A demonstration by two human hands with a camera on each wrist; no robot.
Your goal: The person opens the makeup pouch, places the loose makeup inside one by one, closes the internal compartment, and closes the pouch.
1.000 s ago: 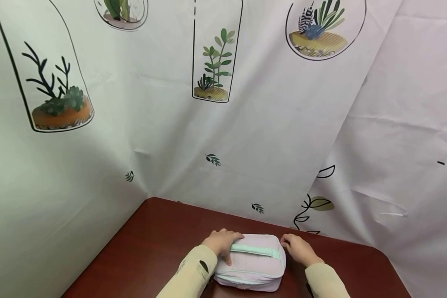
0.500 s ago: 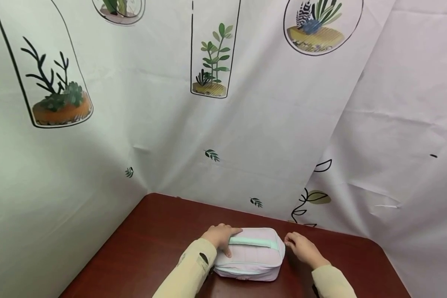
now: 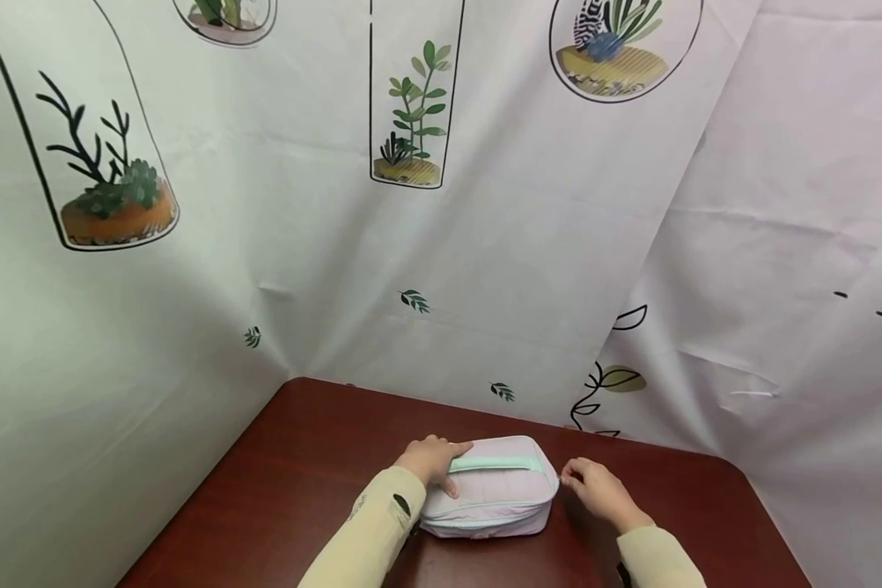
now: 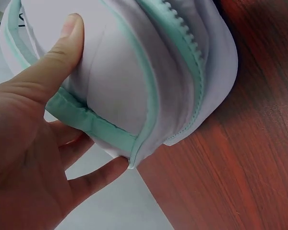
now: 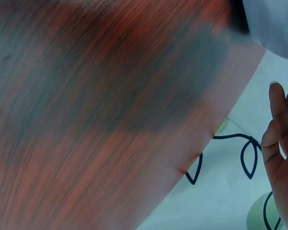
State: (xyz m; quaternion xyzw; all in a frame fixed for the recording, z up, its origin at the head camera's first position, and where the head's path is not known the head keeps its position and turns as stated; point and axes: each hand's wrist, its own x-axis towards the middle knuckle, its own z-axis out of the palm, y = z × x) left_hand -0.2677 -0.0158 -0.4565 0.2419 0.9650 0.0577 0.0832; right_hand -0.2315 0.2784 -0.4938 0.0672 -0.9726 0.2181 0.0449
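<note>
A pale lilac zip bag (image 3: 494, 498) with mint-green trim lies on the table, its mint handle (image 3: 496, 463) on top. My left hand (image 3: 429, 464) grips the bag's left end. In the left wrist view, the thumb (image 4: 69, 40) lies on the lid and the other fingers reach past the handle to the far edge. The zipper (image 4: 187, 45) runs along the bag's side. At the bag's right end, my right hand (image 3: 597, 490) has its fingertips pinched together right at the corner, on what looks like the zipper pull, mostly hidden. The right wrist view catches this hand only partly.
A dark red-brown wooden table (image 3: 323, 490) carries the bag. Behind it hangs a white cloth backdrop (image 3: 323, 245) printed with plants, close along the table's back edge. Another cloth panel (image 3: 816, 327) hangs at the right.
The bag has shifted slightly away from me, and its right corner now points towards my right fingertips. My right hand has moved a little to the right; the left hand keeps its place on the bag.
</note>
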